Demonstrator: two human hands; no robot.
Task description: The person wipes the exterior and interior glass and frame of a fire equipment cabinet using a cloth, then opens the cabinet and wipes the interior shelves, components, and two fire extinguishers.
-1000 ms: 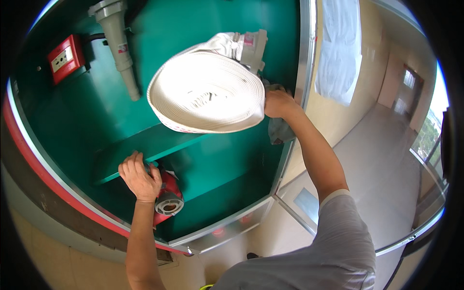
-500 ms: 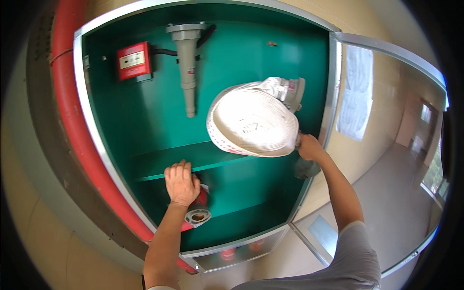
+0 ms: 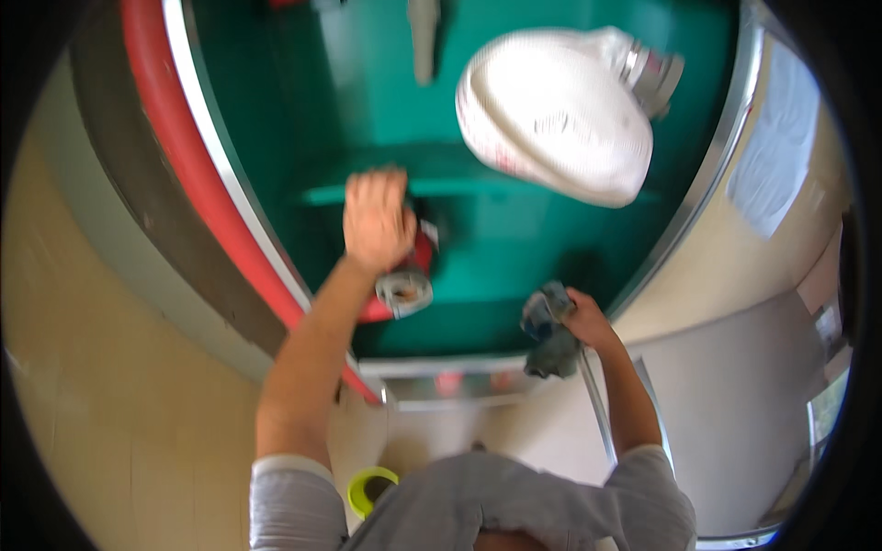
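My left hand (image 3: 377, 220) is closed over the front edge of the green shelf (image 3: 322, 195), fingers on top and thumb lower down. Just beneath that hand, a red hydrant valve (image 3: 404, 286) with a round grey outlet sticks out in the cabinet's lower part. In my right hand (image 3: 586, 320) is a crumpled dark grey cloth (image 3: 551, 335), hanging at the lower right of the cabinet opening. A rolled white fire hose (image 3: 556, 115) with a metal coupling (image 3: 652, 81) rests on the shelf, above and apart from both hands. Motion blurs the picture.
A grey hose nozzle (image 3: 424, 41) hangs on the green back wall. The cabinet's metal frame (image 3: 241, 197) runs beside a red pipe (image 3: 197, 174) on the left. A yellow-green bucket (image 3: 360, 496) stands on the floor below. Paper (image 3: 776, 138) is on the right.
My right hand has brought the cloth down and left, away from beside the hose. My left hand stays on the shelf edge. The view has tilted downward, bringing the bucket into sight.
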